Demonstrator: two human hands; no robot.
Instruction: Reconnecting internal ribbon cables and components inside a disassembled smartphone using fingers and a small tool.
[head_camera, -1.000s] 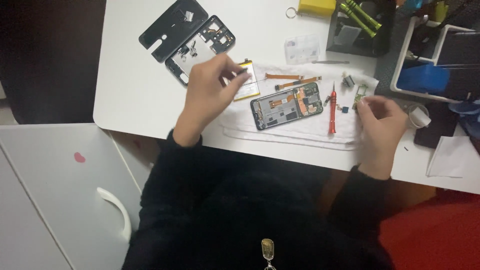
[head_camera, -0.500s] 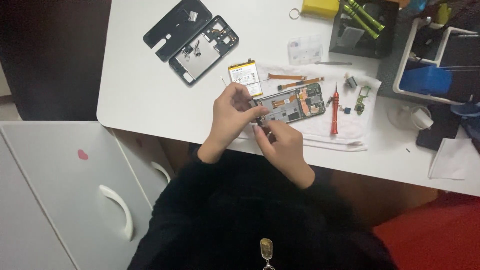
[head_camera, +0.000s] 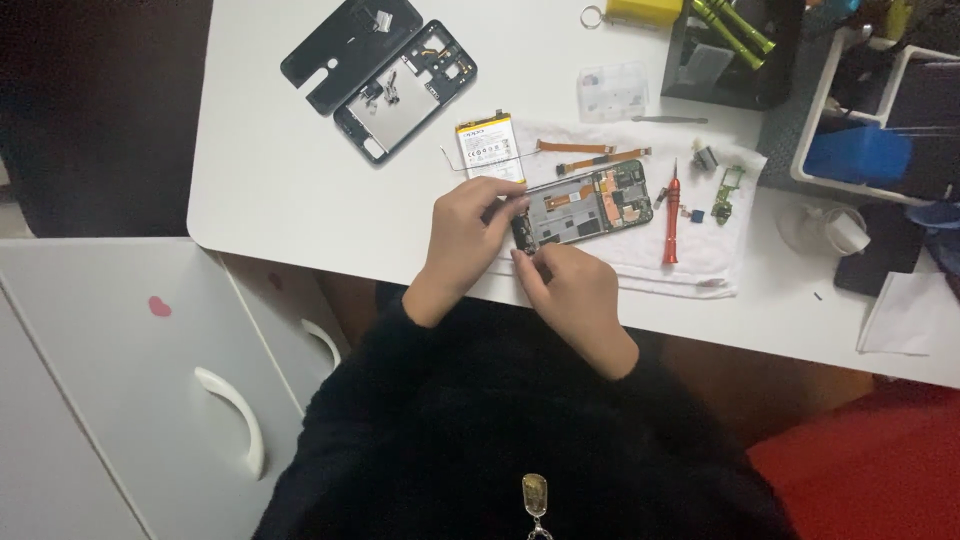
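Containers sit at the far right of the white bench (head_camera: 290, 190): a white wire basket (head_camera: 825, 110) with a blue object (head_camera: 858, 155) inside it, and beside it a black tray (head_camera: 735, 65) holding green-handled tools (head_camera: 735, 25); what else these hold is too dark to tell. A small clear plastic bag (head_camera: 612, 92) lies nearby, its contents too small to make out. On the white cloth (head_camera: 700, 260) in front of you lies the opened phone frame (head_camera: 585, 205), circuit side up, with orange ribbon cables across it. Your left hand (head_camera: 465, 235) reaches in from below with the wrist bent, its fingers curled over the frame's left end and pinching it at the edge. Your right hand (head_camera: 570, 285) lies just below the frame, knuckles up, fingers closed with the tips pressed against the frame's lower left corner; whether they pinch a small part there you cannot tell. Just above your left hand rests the flat battery (head_camera: 488, 150), white with a yellow band. To the right of the frame lie a red screwdriver (head_camera: 671, 215), a small green circuit board (head_camera: 727, 192) and two loose orange flex cables (head_camera: 590, 155). At the far left of the bench rest a black back cover (head_camera: 345, 50) and a black inner frame (head_camera: 405, 90), side by side and touching.
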